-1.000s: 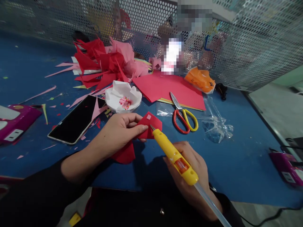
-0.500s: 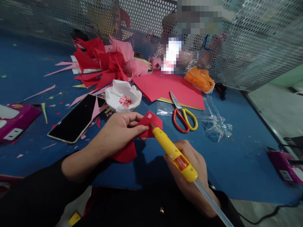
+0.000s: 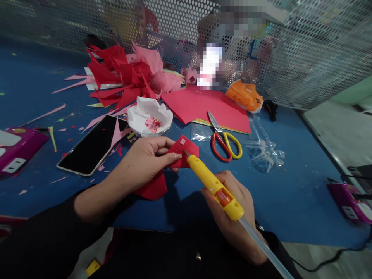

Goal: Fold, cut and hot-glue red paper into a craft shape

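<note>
Between thumb and fingers, my left hand (image 3: 151, 157) pinches a folded red paper piece (image 3: 190, 146) that bears a small pink square (image 3: 182, 142). More red paper (image 3: 152, 188) hangs below that hand. My right hand (image 3: 234, 193) is wrapped round a yellow glue gun (image 3: 216, 186), with a clear glue stick (image 3: 261, 244) running out of its rear. The gun's metal tip is at the red paper, close to my left thumb; whether it touches cannot be made out. Just beyond my left hand stands a paper-lined bowl (image 3: 139, 118) with tiny red and pink bits in it.
Scissors (image 3: 222, 143) with red and yellow handles lie beyond my right hand, by red paper sheets (image 3: 209, 102) and clear plastic (image 3: 267, 155). A phone (image 3: 93, 147) lies left among scraps. Crumpled red paper (image 3: 128, 73), an orange packet (image 3: 244, 96) and a mesh panel (image 3: 180, 23) stand behind.
The whole view has shifted very slightly. Both hands keep their hold, and the glue gun's tip stays at the red paper, with hardly any movement.
</note>
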`<state>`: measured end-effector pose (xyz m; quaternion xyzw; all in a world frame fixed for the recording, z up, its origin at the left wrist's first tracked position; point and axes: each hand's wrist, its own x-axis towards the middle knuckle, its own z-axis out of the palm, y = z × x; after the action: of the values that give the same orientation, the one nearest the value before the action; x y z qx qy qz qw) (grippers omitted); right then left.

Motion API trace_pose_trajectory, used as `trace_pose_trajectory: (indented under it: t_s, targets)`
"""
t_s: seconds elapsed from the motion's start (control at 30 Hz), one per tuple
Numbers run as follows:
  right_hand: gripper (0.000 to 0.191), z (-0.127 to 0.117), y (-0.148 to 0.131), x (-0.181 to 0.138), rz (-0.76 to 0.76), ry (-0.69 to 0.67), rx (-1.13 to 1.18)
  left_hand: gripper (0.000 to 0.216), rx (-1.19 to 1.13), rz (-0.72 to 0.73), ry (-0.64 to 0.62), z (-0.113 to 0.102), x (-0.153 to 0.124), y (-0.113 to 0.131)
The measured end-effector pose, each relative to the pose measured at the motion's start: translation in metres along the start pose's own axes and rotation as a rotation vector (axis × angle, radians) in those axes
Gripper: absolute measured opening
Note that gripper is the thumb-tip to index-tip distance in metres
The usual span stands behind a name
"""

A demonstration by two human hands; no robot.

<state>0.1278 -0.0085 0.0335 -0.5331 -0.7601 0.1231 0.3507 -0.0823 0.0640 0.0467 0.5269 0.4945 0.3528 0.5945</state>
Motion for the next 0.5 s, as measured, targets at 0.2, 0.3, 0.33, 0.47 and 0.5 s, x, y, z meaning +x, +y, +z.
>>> trace_pose_trajectory:
  t_s: [0.2,0.3,0.33,0.47,0.5]
  targets:
    - [0.017,0.0011,-0.0004,-0.0007,0.003,0.012,0.001,0.012,-0.026,-0.007,-0.003,0.0011,0.0,0.0029]
    - [0.018,0.0012,0.0004,-0.0014,0.0,0.012,-0.005,0.011,-0.023,-0.023,0.003,0.0024,-0.0003,0.0054]
    - [0.018,0.0013,0.0008,-0.0017,-0.002,0.014,-0.006,0.011,-0.018,-0.027,0.002,0.0026,-0.0005,0.006]
    - [0.019,0.0021,0.0021,-0.0027,-0.003,0.026,-0.022,0.01,-0.022,-0.031,-0.014,0.0018,-0.0012,0.0054]
    - [0.019,0.0022,0.0022,-0.0026,-0.002,0.027,-0.024,0.01,-0.023,-0.027,-0.018,0.0014,-0.0013,0.0049]
